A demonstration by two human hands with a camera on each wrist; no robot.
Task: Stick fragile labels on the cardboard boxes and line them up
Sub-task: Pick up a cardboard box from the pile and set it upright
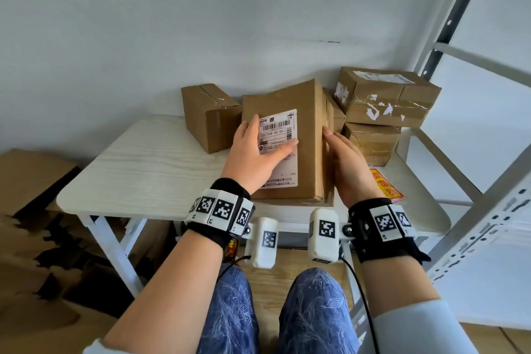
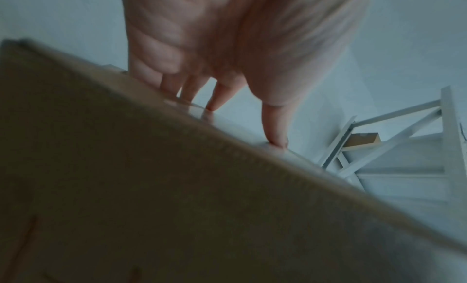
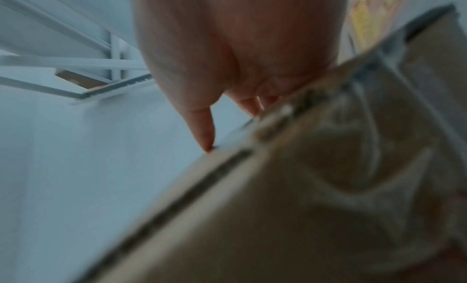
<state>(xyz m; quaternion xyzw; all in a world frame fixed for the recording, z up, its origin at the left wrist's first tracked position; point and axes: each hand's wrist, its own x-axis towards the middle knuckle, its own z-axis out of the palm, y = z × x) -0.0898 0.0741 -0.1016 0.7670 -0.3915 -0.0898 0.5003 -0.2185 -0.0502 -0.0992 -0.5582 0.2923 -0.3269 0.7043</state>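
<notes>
Both hands hold one cardboard box between them. Left hand [image 1: 260,152] lies flat with straight fingers across the box's top face; right hand [image 1: 349,164] presses straight fingers against its right side. Neither hand curls around anything.

Beneath the hands, a pale wood-grain table [image 1: 149,169] carries everything. Beyond the right hand, a metal shelf frame [image 1: 471,95] rises.

Held box [image 1: 309,135], the largest, sits on the near table edge, front and centre. Beyond the right hand, two taped boxes [image 1: 388,100] are stacked, with another box partly hidden between them and the held one. Beyond the left hand, a smaller upright box [image 1: 207,118] stands near the wall.

Under the left fingers is a white shipping label [image 1: 280,135] with barcodes. Just right of the right hand, a red and yellow sheet [image 1: 386,185] lies on the table, likely the fragile labels, though its print is too small to read.

No box shows a fragile label on any visible face, and the boxes are clustered, not in a row. Judging from this, labelling and lining up both remain.
</notes>
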